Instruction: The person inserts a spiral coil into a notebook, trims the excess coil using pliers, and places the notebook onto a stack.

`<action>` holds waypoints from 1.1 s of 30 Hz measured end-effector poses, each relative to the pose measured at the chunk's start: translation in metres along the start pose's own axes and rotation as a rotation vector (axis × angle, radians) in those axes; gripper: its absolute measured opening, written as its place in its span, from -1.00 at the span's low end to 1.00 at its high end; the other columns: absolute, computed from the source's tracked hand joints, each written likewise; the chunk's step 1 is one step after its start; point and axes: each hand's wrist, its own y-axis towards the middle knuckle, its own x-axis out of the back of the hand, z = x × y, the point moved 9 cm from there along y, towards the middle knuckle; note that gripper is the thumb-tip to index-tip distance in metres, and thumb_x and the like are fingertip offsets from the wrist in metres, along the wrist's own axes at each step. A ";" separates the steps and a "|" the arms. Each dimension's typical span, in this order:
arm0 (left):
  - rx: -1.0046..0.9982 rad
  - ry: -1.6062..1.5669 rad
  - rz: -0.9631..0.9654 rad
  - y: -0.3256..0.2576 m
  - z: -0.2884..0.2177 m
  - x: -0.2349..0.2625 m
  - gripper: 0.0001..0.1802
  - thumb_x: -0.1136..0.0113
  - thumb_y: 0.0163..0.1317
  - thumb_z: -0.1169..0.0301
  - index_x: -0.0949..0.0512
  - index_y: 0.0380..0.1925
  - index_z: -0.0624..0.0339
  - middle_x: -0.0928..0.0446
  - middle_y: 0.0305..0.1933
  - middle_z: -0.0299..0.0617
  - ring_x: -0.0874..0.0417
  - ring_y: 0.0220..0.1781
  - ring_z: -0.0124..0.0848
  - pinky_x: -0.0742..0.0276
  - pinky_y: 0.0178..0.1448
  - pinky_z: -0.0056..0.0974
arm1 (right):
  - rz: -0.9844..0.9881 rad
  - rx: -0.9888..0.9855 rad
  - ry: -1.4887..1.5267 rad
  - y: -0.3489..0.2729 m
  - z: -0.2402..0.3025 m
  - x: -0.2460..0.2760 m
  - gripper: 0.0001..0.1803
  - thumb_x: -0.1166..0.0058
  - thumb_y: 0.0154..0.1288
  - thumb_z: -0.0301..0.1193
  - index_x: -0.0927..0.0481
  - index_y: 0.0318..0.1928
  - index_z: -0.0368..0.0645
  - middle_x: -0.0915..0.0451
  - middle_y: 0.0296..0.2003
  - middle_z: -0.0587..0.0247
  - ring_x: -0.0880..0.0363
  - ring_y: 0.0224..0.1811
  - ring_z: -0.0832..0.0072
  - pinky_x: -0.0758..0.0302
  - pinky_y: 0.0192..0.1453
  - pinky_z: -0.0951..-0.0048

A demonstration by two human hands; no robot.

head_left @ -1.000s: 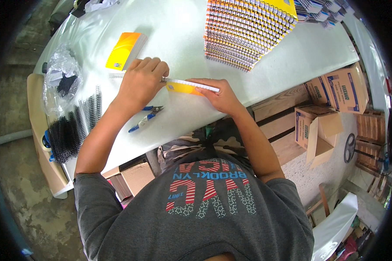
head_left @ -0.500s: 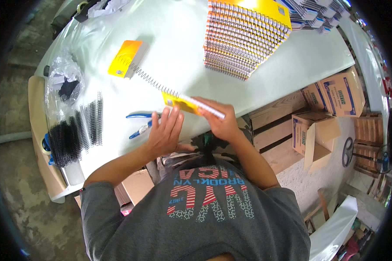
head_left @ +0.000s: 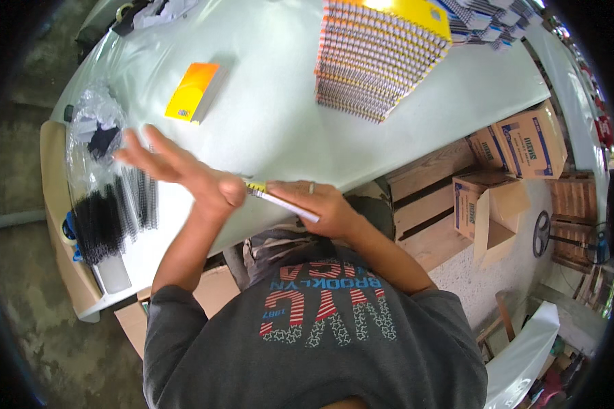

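Brown cartons [head_left: 525,143] – right, by table.

Thin yellow-covered notebook [head_left: 280,199], edge-on, at table's near edge.

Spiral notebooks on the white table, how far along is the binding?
Done: a big stack of bound notebooks sits at the table's far side. In hand: the right hand holds one notebook edge-on, with the left hand open and blurred beside it. Left: one orange notebook and many loose black coils.

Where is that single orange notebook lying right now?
In the head view the orange notebook lies alone on the white table, toward the person's left, between the clear plastic bag and the big fanned stack of spiral notebooks, beyond the left hand.
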 end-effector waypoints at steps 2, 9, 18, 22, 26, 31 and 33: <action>-0.020 -0.112 0.182 -0.043 -0.032 -0.021 0.08 0.24 0.11 -0.37 -0.07 0.16 0.58 0.04 0.21 0.36 0.01 0.23 0.24 0.07 0.23 0.27 | -0.019 -0.059 -0.013 0.002 0.000 0.005 -0.47 -0.01 0.04 -0.64 -0.45 0.12 -0.19 -0.55 -0.03 0.03 -0.57 -0.02 0.20 -0.49 0.03 0.35; -0.054 -0.155 0.149 -0.050 -0.008 -0.007 0.13 0.29 0.09 -0.43 -0.02 0.28 0.45 0.42 0.37 0.35 0.28 0.37 0.37 0.22 0.31 0.37 | -0.032 -0.047 -0.042 0.001 -0.003 0.003 -0.49 -0.02 0.05 -0.62 -0.44 0.10 -0.22 -0.54 -0.01 0.03 -0.57 -0.05 0.19 -0.49 0.02 0.30; -0.351 0.134 0.260 -0.066 -0.051 -0.008 0.39 0.24 -0.12 -0.56 0.12 0.22 0.71 0.36 0.30 0.64 0.35 0.31 0.56 0.40 0.28 0.45 | -0.005 -0.030 -0.029 0.008 -0.002 0.002 -0.53 -0.01 0.12 -0.56 -0.43 0.11 -0.21 -0.54 -0.02 0.00 -0.55 -0.04 0.14 -0.48 0.05 0.28; -0.235 -0.128 0.437 -0.101 -0.065 -0.037 0.36 0.31 -0.11 -0.57 0.14 0.27 0.60 0.37 0.33 0.54 0.33 0.37 0.41 0.44 0.29 0.43 | -0.019 -0.047 0.105 0.015 0.005 -0.002 -0.51 -0.08 0.08 -0.54 -0.44 0.10 -0.21 -0.55 -0.07 -0.05 -0.57 -0.06 0.16 -0.49 0.02 0.31; -0.319 -0.209 0.329 -0.093 -0.079 -0.019 0.25 0.26 -0.06 -0.53 -0.03 0.26 0.50 0.17 0.31 0.55 0.29 0.41 0.35 0.40 0.30 0.41 | -0.028 -0.321 0.030 0.005 -0.021 0.003 -0.50 -0.09 0.06 -0.56 -0.45 0.10 -0.20 -0.54 -0.05 -0.04 -0.57 -0.05 0.17 -0.49 0.01 0.30; -0.091 -0.264 0.596 -0.071 -0.070 -0.042 0.13 0.13 0.03 -0.40 -0.06 0.23 0.50 0.08 0.27 0.59 0.06 0.32 0.42 0.16 0.21 0.47 | -0.013 -0.076 -0.012 0.009 -0.004 -0.014 -0.57 -0.04 0.13 -0.52 -0.47 0.07 -0.22 -0.56 -0.05 0.05 -0.58 -0.06 0.19 -0.49 0.01 0.34; -0.029 -0.268 0.656 -0.086 -0.067 -0.046 0.11 0.10 0.05 -0.37 -0.06 0.22 0.51 0.07 0.26 0.60 0.01 0.30 0.44 0.10 0.19 0.48 | -0.075 -0.263 0.075 0.003 -0.023 -0.002 -0.57 -0.02 0.14 -0.54 -0.45 0.08 -0.26 -0.57 -0.07 0.03 -0.57 -0.03 0.19 -0.47 0.04 0.33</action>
